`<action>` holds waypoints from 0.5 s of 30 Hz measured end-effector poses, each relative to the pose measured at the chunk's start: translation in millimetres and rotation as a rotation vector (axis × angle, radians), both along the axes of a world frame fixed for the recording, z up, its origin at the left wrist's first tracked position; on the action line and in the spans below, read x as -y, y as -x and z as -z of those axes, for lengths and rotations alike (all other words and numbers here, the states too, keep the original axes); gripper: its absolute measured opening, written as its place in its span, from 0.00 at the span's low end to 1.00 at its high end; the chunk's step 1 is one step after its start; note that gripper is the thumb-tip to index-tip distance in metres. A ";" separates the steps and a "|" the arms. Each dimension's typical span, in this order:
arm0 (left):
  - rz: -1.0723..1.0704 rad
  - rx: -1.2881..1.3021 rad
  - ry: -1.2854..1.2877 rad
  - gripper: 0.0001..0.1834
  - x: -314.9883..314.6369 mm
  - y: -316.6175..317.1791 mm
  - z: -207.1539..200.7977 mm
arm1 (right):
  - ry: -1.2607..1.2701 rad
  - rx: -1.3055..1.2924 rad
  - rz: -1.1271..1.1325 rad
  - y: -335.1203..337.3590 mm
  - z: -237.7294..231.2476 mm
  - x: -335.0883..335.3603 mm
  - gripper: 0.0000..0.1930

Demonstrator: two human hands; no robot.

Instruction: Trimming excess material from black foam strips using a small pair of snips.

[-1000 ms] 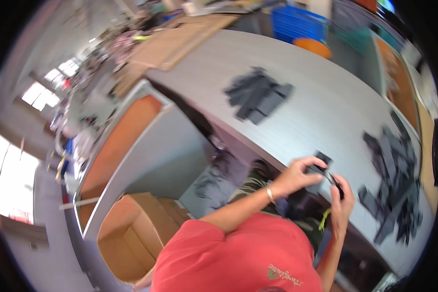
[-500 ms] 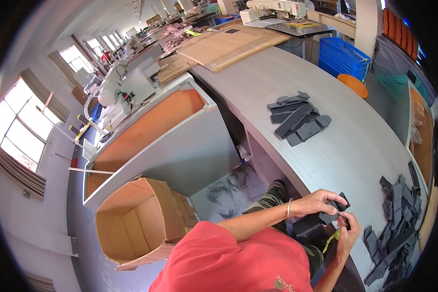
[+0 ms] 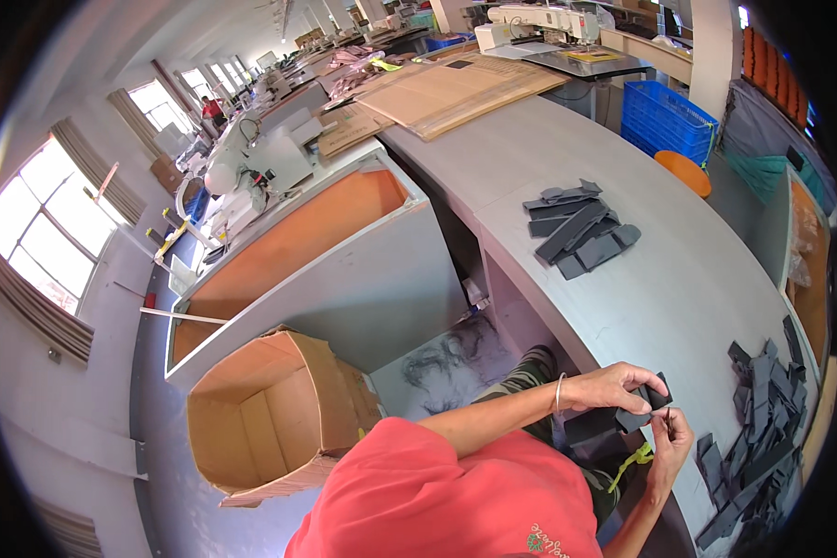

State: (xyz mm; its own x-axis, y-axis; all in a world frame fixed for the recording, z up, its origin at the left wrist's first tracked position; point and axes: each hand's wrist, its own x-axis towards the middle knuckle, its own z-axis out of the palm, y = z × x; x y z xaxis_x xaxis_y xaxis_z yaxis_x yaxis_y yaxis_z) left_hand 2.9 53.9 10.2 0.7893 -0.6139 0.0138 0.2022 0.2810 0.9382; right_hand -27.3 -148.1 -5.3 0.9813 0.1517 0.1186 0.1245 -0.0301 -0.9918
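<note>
My left hand (image 3: 614, 389) pinches a dark grey strip of material (image 3: 658, 397) over the table's near edge, thumb and fingers closed on it. Right up against it is my right hand (image 3: 668, 454), its fingers curled together at the strip's edge. Whatever is between those fingers is too small and hidden to name. A yellow-green ribbon (image 3: 634, 459) hangs beside the right wrist. More dark material (image 3: 591, 425) shows beneath the left hand. To the right lies a large loose heap of dark grey strips (image 3: 763, 423); farther off is a smaller pile (image 3: 581, 228).
The grey table (image 3: 651, 288) curves away ahead, with flat cardboard (image 3: 456, 93) at its far end. An open cardboard box (image 3: 279, 418) stands on the floor at left, by a grey cabinet (image 3: 344, 279). A blue crate (image 3: 670, 121) and orange stool (image 3: 683, 174) stand beyond the table.
The view has shifted slightly. Both hands stay together at the strip, with the right hand's fingers a little lower against its edge. The piles look the same.
</note>
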 end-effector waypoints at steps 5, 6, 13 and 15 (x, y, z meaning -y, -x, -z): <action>-0.160 0.080 -0.014 0.09 4.9 14.1 -5.7 | 0.192 0.124 0.031 4.6 -4.7 1.5 0.04; -0.161 0.080 -0.014 0.09 5.1 13.4 -4.5 | 0.193 0.124 0.031 4.8 -5.2 1.7 0.04; -0.116 0.405 -0.299 0.17 8.8 10.6 -14.4 | 0.275 0.138 0.161 15.6 -10.9 4.1 0.03; -0.222 0.457 -0.286 0.18 5.9 10.9 -24.8 | 0.322 0.226 0.151 12.0 -22.3 -8.5 0.05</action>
State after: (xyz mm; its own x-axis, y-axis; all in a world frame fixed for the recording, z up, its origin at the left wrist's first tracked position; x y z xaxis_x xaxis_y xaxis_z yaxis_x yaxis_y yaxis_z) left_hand -8.0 48.1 35.0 0.8528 -0.4634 0.2408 -0.2754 -0.0074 0.9613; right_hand -39.2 -139.6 17.0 0.9502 0.0722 0.3030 0.3077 -0.3690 -0.8770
